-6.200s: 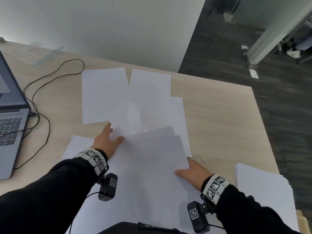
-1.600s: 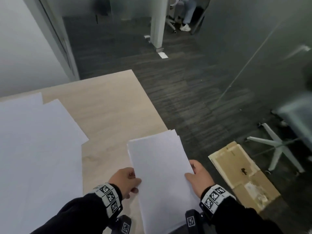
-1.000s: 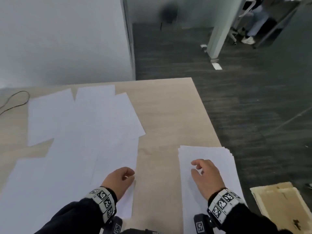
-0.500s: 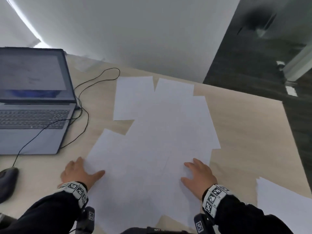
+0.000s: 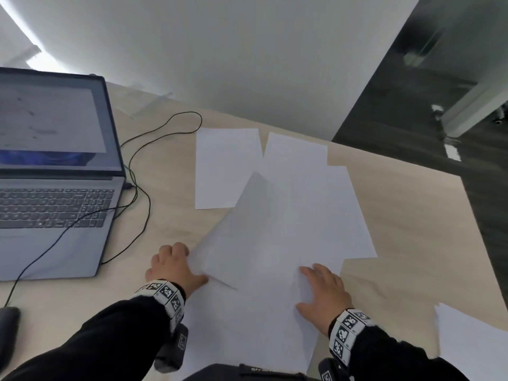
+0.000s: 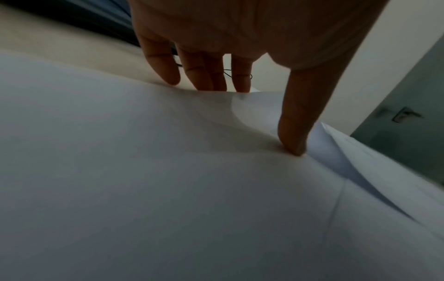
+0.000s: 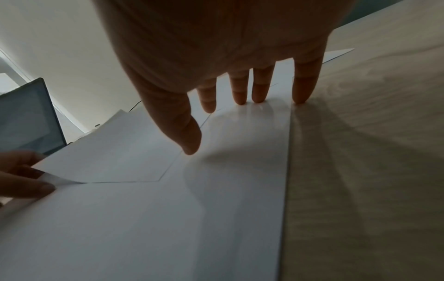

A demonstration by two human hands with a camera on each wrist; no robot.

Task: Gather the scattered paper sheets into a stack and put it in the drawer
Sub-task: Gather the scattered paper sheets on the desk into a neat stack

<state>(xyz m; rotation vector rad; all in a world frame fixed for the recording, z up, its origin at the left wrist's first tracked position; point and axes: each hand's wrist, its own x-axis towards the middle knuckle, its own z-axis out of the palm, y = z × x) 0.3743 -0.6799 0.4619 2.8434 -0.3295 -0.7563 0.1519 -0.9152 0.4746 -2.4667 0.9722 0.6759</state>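
Your left hand (image 5: 173,266) is at the left edge of the scattered paper sheets (image 5: 277,243). In the left wrist view its thumb (image 6: 295,131) presses down on a sheet while the four fingers (image 6: 204,76) go behind a raised paper edge, so their tips are hidden. In the right wrist view this hand seems to pinch a lifted sheet corner (image 7: 57,169). How many sheets it holds I cannot tell.

Your right hand (image 5: 323,291) lies flat on the sheets near their right edge. The fingers are spread and straight, with the fingertips (image 7: 258,97) touching the paper, and it grasps nothing.

The sheets overlap each other on the table (image 5: 406,243), in front of you and further back, and their edges are hard to separate because all are white. A second pile of paper (image 5: 472,342) lies at the right corner, cut off by the frame. The drawer is not visible in any view.

The table is light wood. On its left side stands an open laptop (image 5: 52,171), partly cut off, with a black cable (image 5: 137,171) that loops across the surface. A dark object (image 5: 8,323) at the left edge is too cut off to name. Behind the table is a white wall (image 5: 247,50), and to the right a dark floor (image 5: 412,119).
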